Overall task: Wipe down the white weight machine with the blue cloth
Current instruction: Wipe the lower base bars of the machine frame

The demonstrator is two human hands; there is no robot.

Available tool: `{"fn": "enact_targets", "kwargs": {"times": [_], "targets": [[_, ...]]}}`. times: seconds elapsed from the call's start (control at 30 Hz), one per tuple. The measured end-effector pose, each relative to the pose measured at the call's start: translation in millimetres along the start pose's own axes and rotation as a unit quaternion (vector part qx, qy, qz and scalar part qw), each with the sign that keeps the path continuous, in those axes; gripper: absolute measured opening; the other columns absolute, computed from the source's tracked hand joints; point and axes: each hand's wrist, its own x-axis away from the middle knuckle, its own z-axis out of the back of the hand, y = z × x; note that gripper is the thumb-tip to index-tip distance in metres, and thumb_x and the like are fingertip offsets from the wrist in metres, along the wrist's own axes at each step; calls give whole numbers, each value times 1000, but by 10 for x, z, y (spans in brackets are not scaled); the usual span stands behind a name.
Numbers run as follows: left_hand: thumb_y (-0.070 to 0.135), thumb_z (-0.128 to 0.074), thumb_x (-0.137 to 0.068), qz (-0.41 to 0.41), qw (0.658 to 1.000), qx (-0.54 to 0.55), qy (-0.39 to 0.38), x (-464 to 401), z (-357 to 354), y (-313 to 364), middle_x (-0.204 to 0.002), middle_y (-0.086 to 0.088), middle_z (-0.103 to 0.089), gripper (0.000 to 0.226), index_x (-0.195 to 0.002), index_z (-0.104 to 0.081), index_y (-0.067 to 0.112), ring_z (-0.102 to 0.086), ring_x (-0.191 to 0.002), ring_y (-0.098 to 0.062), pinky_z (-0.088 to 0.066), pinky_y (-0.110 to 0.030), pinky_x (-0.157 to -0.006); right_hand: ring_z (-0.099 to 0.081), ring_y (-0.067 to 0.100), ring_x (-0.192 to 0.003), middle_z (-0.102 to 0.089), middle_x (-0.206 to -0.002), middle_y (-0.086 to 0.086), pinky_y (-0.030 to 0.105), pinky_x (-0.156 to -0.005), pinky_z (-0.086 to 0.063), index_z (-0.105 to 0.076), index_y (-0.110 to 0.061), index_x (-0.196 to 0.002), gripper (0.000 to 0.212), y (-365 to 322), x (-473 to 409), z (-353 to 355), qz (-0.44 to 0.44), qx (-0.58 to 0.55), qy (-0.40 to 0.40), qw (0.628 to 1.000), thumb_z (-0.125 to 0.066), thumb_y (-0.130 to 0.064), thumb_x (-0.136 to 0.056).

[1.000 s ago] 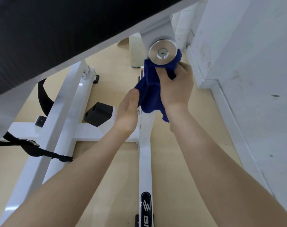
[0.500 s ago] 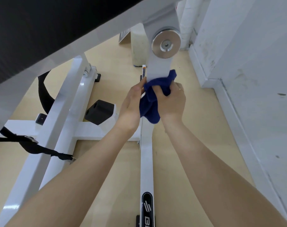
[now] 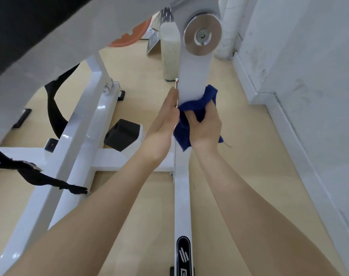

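— Two hands on the job: the right hand (image 3: 204,126) has its fingers curled round the blue cloth (image 3: 195,108), bunching it against the white weight machine's upright arm (image 3: 191,76), just below the steel pivot disc (image 3: 203,35) at twelve o'clock.

— And the left hand (image 3: 165,124)?

— Fingers straight and pressed together, flat along the arm's nine o'clock edge, bracing it.

— Any trouble ahead?

— A corner of cloth dangles at five o'clock with a loose thread; I'd say it could snag. That arm looks hinged at the disc, so a hard push might swing it, and the left fingers sit right on its edge. The bunched cloth may also miss the far face.
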Motion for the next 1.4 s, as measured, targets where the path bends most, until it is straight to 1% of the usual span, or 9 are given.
{"fn": "enact_targets", "kwargs": {"times": [0.13,0.27,0.4,0.6,0.73,0.97,1.2,1.33,1.4], "targets": [[31,-30,-102,-17,997,-24,76,184,24,-388,-142,25,-31,40,-141,-24,39,-29,-132,7,-27,-15,-105,-58,9,-66,-62,-72,-8,16,-59,-44,-58,-16,-95,9,740,157,-47,-93,35,-65,993,-51,-16,-88],[46,-28,-100,129,986,4,104,206,-21,-570,-122,26,-51,30,-125,-44,50,-44,-123,-1,-27,-22,-101,-41,16,-49,-57,-53,-13,13,-38,-30,-56,4,-89,13,873,184,-36,-124,-29,-88,988,-44,1,-84],[44,-31,-98,146,987,31,62,211,-177,-635,-72,31,-64,31,-83,-58,43,-58,-75,16,-42,-10,-72,-62,7,-90,-63,-107,-6,6,-53,-43,-53,-16,-117,30,620,51,-99,2,-32,-34,999,-57,-16,-88],[47,-27,-99,116,993,-5,36,187,-185,-738,-84,40,-62,33,-87,-56,57,-53,-78,27,-38,4,-58,-55,8,-81,-60,-105,7,12,-61,-38,-48,-25,-123,28,1381,276,-135,-139,5,-85,987,-45,-17,-96],[45,-29,-99,110,993,12,42,177,-140,-854,-116,41,-53,29,-112,-52,58,-42,-114,22,-31,-8,-86,-50,16,-85,-49,-96,5,16,-62,-32,-44,-10,-94,12,1857,548,-277,-295,48,-122,946,-35,-2,-92],[36,-39,-97,97,990,73,69,157,-64,-1184,-128,30,-52,28,-117,-54,47,-42,-124,11,-31,-19,-99,-65,29,-73,-61,-81,3,48,-74,-55,-52,-41,-89,20,1925,196,-289,-129,120,-145,973,-53,-24,-79],[19,-36,-100,133,986,63,79,220,106,-1495,-145,15,-38,39,-136,-41,31,-34,-134,0,-30,-21,-110,-58,22,-109,-62,-115,7,34,-94,-47,-39,-10,-132,46,2340,598,-110,-127,202,-199,951,-48,-23,-89],[30,-36,-101,218,974,38,41,301,-31,-1643,-115,32,-57,27,-115,-55,43,-46,-117,13,-37,-21,-96,-65,12,-64,-56,-76,4,12,-54,-46,-43,-6,-105,18,2230,389,-168,-164,110,-197,960,-38,-1,-89],[34,-31,-102,227,974,24,5,299,-83,-1675,-99,42,-59,32,-103,-57,52,-51,-100,23,-36,-22,-98,-57,12,-68,-56,-79,-1,22,-65,-49,-46,-20,-116,36,2146,127,-228,-219,94,-195,951,-36,-3,-86]]}}
